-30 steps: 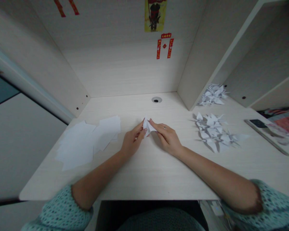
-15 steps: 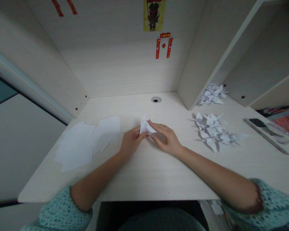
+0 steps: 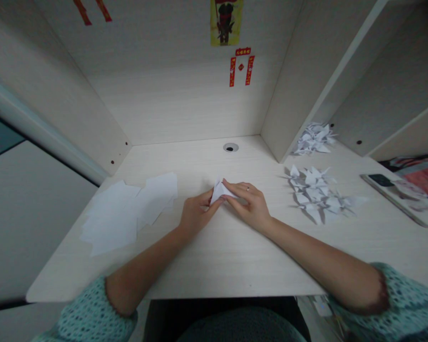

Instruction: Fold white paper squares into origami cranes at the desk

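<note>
A small, partly folded piece of white paper (image 3: 219,191) rests on the pale wooden desk (image 3: 214,256) near its middle. My left hand (image 3: 194,214) pinches the paper's left edge between thumb and fingers. From the right, my right hand (image 3: 248,204) presses down on the paper with its fingers curled over the top; a ring shows on one finger. Both hands touch the paper and each other's fingertips.
Several flat white sheets (image 3: 128,211) lie spread at the left. Several folded paper cranes (image 3: 316,194) lie at the right, more in a heap (image 3: 314,138) on the shelf floor behind. A phone (image 3: 395,197) lies far right. A cable hole (image 3: 230,147) sits at the back.
The folded paper stood raised between my fingers before; now it is pressed lower and flatter. My right hand has curled over it and my left thumb has closed in.
</note>
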`<state>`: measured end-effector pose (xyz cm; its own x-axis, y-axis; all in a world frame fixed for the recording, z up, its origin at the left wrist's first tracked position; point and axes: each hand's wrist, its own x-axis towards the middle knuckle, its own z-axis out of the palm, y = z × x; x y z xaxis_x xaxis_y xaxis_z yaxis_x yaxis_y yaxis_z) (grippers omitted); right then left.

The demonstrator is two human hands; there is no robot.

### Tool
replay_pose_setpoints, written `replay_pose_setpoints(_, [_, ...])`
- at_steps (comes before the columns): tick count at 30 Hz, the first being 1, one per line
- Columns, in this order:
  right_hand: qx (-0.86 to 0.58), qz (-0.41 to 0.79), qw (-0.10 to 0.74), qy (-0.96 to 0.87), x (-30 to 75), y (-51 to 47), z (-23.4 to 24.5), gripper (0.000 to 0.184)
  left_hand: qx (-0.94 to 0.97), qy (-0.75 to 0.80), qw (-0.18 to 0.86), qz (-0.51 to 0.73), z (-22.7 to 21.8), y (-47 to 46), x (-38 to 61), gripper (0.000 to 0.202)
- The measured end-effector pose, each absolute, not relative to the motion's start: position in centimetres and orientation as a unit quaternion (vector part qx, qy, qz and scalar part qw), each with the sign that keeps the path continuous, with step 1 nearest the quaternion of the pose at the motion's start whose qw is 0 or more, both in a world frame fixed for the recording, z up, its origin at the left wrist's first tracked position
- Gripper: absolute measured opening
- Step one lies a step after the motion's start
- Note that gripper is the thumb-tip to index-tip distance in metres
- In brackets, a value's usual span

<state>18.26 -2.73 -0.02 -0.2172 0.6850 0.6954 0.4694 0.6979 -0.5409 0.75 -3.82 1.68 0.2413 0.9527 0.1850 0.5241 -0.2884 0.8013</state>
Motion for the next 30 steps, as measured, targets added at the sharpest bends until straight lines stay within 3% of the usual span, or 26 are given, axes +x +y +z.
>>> replay_pose_setpoints(7, [-0.375, 0.119, 0.509, -0.766, 18.53, -2.55, -0.24, 0.037, 0.744, 0.509, 0.293, 0.318, 1.44, -3.77, 0.64, 0.028])
replay_pose_setpoints(14, [-0.367, 0.118, 0.528, -0.757, 18.22, -2.46, -0.37, 0.041, 0.689, 0.466, 0.408, 0.376, 1.04, -3.42, 0.48, 0.029])
replay_pose_setpoints(19, [-0.387, 0.095, 0.513, -0.76, 18.35, -2.58, -0.33, 0.037, 0.682, 0.467, 0.42, 0.376, 0.95, -3.39, 0.47, 0.033])
replay_pose_setpoints(30, [-0.368, 0.065, 0.488, -0.789, 18.62, -2.7, -0.15, 0.034, 0.733, 0.515, 0.278, 0.347, 1.57, -3.75, 0.51, 0.032])
